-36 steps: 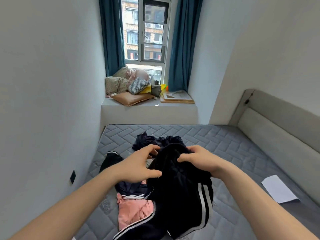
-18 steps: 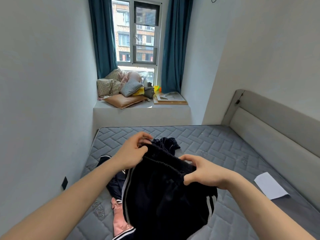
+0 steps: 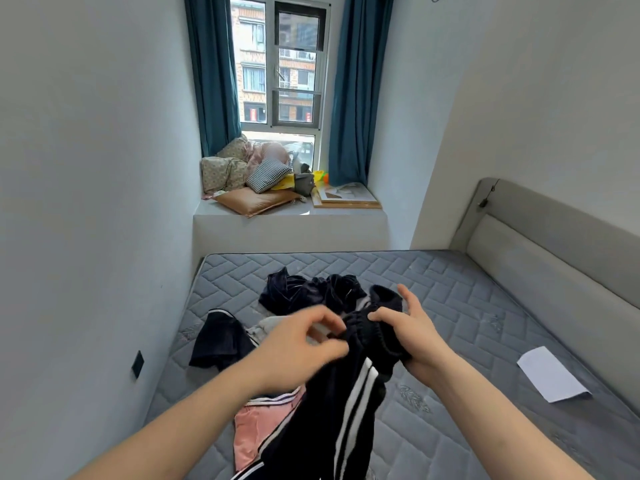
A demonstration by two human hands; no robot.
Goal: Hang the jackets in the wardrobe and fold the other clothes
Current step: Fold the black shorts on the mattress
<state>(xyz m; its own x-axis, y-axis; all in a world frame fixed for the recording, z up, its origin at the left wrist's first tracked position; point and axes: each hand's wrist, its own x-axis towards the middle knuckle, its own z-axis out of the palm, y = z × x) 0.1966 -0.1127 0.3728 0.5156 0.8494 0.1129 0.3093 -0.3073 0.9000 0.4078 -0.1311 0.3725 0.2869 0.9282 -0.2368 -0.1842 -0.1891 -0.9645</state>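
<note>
Both hands held black striped track pants at frame centre, above the mattress [image 3: 450,306].

The right hand [image 3: 412,337] gripped the elastic waistband [image 3: 367,327]; the left hand [image 3: 301,344], blurred, pinched it alongside. The track pants [image 3: 349,403] looked soft, light and limp, best taken at the waistband corners.

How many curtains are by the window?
2. One blue curtain hangs at the left side of the window, and the other blue curtain hangs at its right side. Both reach down to the window ledge.
</note>
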